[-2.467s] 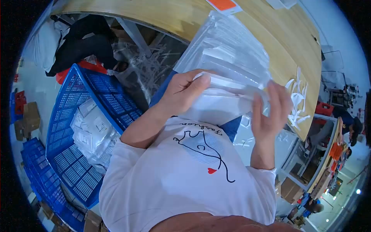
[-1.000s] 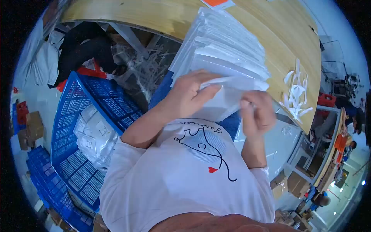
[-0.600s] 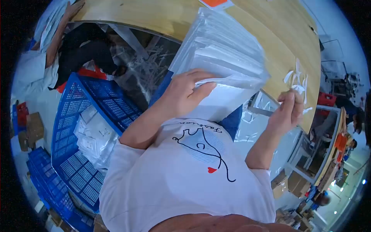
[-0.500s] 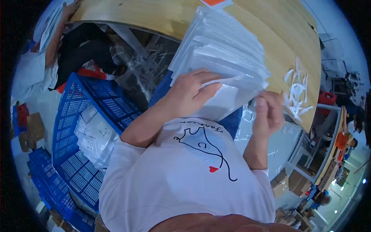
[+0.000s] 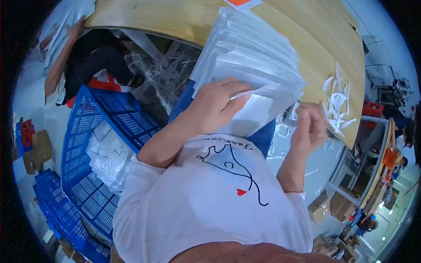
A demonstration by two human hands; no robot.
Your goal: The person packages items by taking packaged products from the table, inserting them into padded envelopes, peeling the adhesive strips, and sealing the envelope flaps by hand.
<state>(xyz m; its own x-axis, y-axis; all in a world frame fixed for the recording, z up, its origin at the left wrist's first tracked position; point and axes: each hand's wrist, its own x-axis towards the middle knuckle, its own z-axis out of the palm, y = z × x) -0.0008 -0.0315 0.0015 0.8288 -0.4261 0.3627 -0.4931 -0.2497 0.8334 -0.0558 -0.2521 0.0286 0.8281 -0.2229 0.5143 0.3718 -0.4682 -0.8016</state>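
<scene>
A fanned stack of clear plastic bags with white flat contents lies at the table edge and reaches over my lap. My left hand grips the upper edge of the nearest plastic bag, its thumb on the near side and fingers behind. To the right of that bag, apart from it, my right hand is raised with its fingers curled in toward the thumb. Whatever it may pinch is too small to make out. Curled thin white strips lie in a loose heap on the table beyond it.
The wooden table curves ahead. At my left stands a blue plastic basket with packed bags inside, and more blue baskets beside it. Another person's arm is at far left. Plastic scraps lie under the table.
My right hand has moved a little to the right, away from the bag's corner. My left hand stays on the bag's edge. The other person's arm at far left has shifted.
</scene>
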